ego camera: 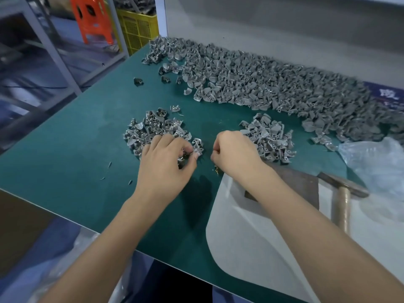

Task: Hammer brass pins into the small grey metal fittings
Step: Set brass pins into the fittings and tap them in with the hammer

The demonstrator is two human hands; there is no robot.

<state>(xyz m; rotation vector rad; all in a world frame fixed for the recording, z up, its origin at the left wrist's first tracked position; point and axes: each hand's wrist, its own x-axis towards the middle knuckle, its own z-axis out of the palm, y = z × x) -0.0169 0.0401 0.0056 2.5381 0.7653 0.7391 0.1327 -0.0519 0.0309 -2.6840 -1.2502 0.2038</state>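
Note:
My left hand (167, 159) is curled over the near edge of a small pile of grey fittings with pins in them (153, 130) and pinches a grey fitting (196, 153) at its fingertips. My right hand (232, 153) is closed, fingertips pinched together just left of a second small pile of grey fittings (270, 136); what it holds is too small to tell. A few brass pins (216, 169) lie on the green mat under it. A hammer (342, 193) with a wooden handle lies to the right, beside a dark metal block (303, 184).
A long heap of grey fittings (273, 84) runs along the back of the green table (76, 149). A clear plastic bag (376, 158) lies at the right, a white sheet (251, 248) at the near right. An orange stool (94, 18) and a yellow crate (140, 29) stand beyond the table.

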